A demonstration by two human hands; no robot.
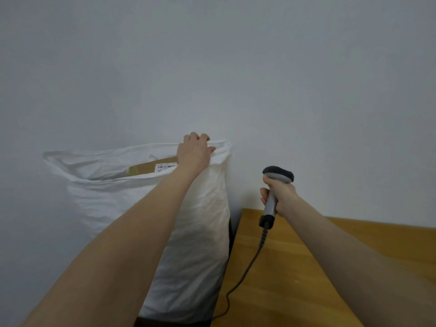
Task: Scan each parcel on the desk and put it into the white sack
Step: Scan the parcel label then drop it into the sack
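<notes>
Parcel [151, 168]: flat brown cardboard carton lying inside the white sack [207, 215]. Only its upper face and a white barcode label [166, 166] show through the open mouth.
Handling, as judged: stiff board, probably light for its bulk, dry and not slippery, not obviously fragile. Best taken by its long edges or a corner, label kept outward. Contents unknown.

White sack: thin woven-looking plastic, soft and limp, standing just beside the left end of the desk [306, 267] and against the wall [236, 67]. The sides bulge, so it is likely well filled. The mouth would probably slump if left unsupported, so the rim is the place to take hold.

Left hand [194, 153]: arm stretched forward, back of the hand upward. The fingers are curled over the sack's rim near its right end and grip it, with the thumb on the near side. The fabric is drawn taut there and the mouth is held open.

Right hand [282, 197]: forearm raised over the desk, fist closed round the handle of a grey scanner [278, 173]. The scanner's dark head is uppermost and turned toward the wall. Whether a finger rests on the trigger cannot be told.

Cable [247, 267]: hangs from the foot of the scanner handle, crosses the desk top and runs toward its left edge.
</notes>
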